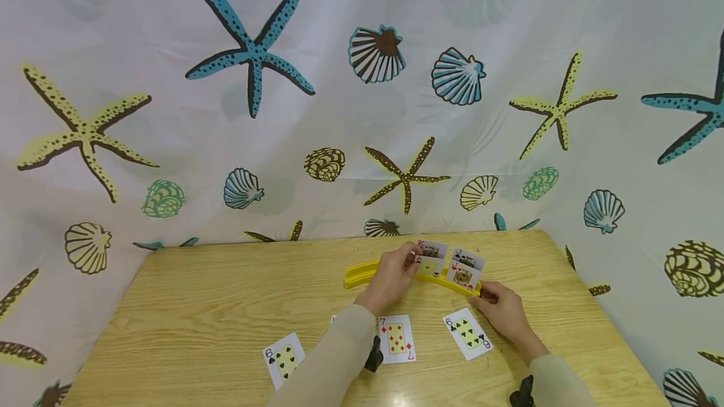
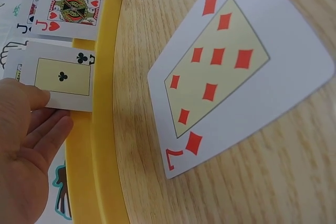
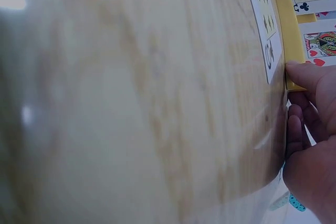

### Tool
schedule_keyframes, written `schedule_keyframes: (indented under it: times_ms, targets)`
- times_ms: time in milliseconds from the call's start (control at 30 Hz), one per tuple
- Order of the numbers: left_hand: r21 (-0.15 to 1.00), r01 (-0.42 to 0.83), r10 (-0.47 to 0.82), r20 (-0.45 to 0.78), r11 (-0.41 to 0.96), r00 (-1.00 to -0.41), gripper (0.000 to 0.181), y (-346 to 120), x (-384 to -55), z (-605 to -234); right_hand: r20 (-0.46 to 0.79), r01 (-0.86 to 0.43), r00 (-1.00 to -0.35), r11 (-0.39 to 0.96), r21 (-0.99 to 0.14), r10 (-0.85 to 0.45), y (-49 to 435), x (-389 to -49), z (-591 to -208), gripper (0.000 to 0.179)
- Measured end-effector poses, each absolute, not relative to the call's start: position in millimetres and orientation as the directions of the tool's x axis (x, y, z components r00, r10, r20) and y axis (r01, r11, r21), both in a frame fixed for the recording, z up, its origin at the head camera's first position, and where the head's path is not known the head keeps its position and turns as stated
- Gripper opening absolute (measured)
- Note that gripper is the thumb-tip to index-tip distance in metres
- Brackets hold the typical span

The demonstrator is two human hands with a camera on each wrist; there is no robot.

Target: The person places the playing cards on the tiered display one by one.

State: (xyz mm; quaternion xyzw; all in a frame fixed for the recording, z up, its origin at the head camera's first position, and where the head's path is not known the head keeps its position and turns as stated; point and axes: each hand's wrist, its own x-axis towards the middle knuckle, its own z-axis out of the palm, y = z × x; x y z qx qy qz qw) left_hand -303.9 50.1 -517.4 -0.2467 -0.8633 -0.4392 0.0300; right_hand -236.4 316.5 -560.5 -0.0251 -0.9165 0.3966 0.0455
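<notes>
A curved yellow card holder [image 1: 357, 276] stands on the wooden table. My left hand [image 1: 391, 276] pinches the ace of clubs [image 2: 63, 72], thumb on its face and fingers behind, its lower edge at the holder's groove. Just behind the ace stands a king [image 1: 434, 248], mostly covered. Beside them the jack of hearts [image 1: 462, 276] stands upright in the holder, with a black jack [image 1: 469, 259] partly hidden behind it. At the holder's right end, my right hand [image 1: 502, 310] grips the yellow plastic, thumb on the near side.
Face up on the table lie the seven of diamonds [image 1: 397, 339], the six of clubs [image 1: 468, 334] and the six of spades [image 1: 285, 360]. My left sleeve [image 1: 325, 360] partly covers another card's corner. A shell-print cloth [image 1: 317, 124] hangs behind the table [image 1: 198, 306].
</notes>
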Motion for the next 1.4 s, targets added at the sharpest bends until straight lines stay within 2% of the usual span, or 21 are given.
schedule_keyframes:
  times_ms: [433, 700, 900, 1167, 1400]
  targets:
    - [0.774, 0.376, 0.359, 0.206, 0.509, -0.91, 0.027, 42, -298, -514, 0.058, 0.015, -0.995, 0.682, -0.731, 0.084, 316, -237, -559, 0.044]
    - [0.76, 0.383, 0.369, 0.202, 0.525, -0.907, 0.032, 24, -295, -511, 0.062, 0.015, -0.994, 0.685, -0.728, 0.087, 316, -237, -560, 0.043]
    - [0.748, 0.373, 0.347, 0.202, 0.549, -0.916, 0.032, 1, -287, -504, 0.057, 0.015, -0.995, 0.68, -0.733, 0.083, 316, -237, -560, 0.044]
    - [0.655, 0.39, 0.3, 0.252, 0.647, -0.92, 0.035, -40, -275, -509, 0.06, 0.011, -0.995, 0.68, -0.733, 0.08, 317, -238, -561, 0.046]
    - [0.626, 0.317, 0.234, 0.214, 0.712, -0.949, 0.034, -77, -255, -512, 0.06, 0.012, -0.995, 0.676, -0.736, 0.082, 317, -238, -562, 0.045]
